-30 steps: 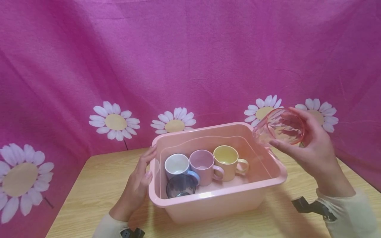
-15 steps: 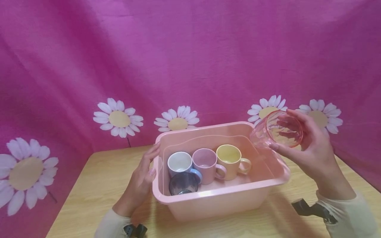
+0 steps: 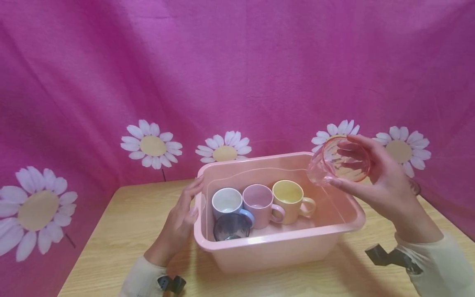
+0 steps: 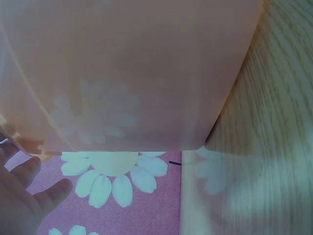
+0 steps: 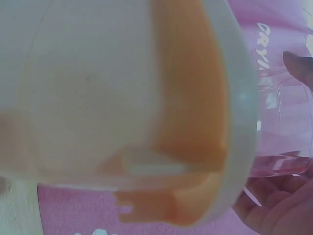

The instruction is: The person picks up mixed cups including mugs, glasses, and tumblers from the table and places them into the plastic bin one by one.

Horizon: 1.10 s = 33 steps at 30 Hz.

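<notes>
My right hand (image 3: 382, 181) holds a clear pink glass (image 3: 315, 171) by its side, thumb in front and fingers behind. The glass is tilted over the right end of a pink plastic basin (image 3: 282, 241), its mouth turned toward the hand. In the right wrist view the same glass (image 5: 283, 122) shows past the basin's rim. At the basin's left rim, my left hand (image 3: 178, 222) rests its fairly straight fingers. Inside the basin stand a blue mug (image 3: 226, 200) with a white interior, a pink mug (image 3: 258, 206) and a yellow mug (image 3: 288, 202). A dark transparent glass (image 3: 231, 227) leans before the blue mug.
The basin stands on a wood-grain table (image 3: 126, 231). Behind the table hangs a magenta cloth (image 3: 237, 74) printed with white daisies. Black wrist mounts (image 3: 393, 259) are strapped over both pale sleeves.
The right hand and pink glass have shifted slightly left over the basin. The basin, mugs and left hand appear a little further right as the head view shifts. Both hands keep their contact.
</notes>
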Each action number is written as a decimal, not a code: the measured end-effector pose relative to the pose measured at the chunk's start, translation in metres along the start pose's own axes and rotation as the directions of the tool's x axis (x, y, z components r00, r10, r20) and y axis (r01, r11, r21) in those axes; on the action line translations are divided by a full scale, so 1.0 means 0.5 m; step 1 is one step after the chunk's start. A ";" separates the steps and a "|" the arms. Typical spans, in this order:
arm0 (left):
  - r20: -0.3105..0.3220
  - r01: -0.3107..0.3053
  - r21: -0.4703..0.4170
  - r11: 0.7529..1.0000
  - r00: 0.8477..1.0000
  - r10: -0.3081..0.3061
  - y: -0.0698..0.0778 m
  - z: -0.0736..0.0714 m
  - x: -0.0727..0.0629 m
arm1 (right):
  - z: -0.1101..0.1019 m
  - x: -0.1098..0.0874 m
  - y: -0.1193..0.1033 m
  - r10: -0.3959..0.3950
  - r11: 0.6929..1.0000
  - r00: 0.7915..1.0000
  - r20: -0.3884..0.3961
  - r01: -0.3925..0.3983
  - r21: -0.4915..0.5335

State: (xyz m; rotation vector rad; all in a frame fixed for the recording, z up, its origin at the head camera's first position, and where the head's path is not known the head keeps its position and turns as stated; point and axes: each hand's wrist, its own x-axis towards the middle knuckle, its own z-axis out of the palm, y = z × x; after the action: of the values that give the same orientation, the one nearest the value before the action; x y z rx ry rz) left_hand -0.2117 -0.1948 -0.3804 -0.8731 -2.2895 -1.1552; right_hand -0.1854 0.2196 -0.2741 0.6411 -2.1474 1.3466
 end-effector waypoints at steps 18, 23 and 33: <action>-0.006 -0.002 0.024 1.000 1.000 0.002 0.000 0.002 0.000 | 0.014 0.038 -0.040 0.073 0.995 0.980 0.183 -0.058 -0.085; 0.005 0.022 0.023 0.999 1.000 -0.022 0.000 0.002 0.001 | 0.020 0.053 -0.047 0.088 0.996 0.969 0.230 -0.079 -0.046; -0.006 0.008 0.025 1.000 1.000 -0.008 0.002 0.000 0.001 | 0.034 0.075 -0.036 0.053 0.997 0.942 0.332 -0.068 0.034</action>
State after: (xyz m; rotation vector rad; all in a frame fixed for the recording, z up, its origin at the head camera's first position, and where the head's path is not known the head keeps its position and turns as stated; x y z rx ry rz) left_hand -0.2115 -0.1940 -0.3795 -0.8505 -2.2999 -1.1284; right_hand -0.2052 0.1927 -0.2444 0.8805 -2.4226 1.4046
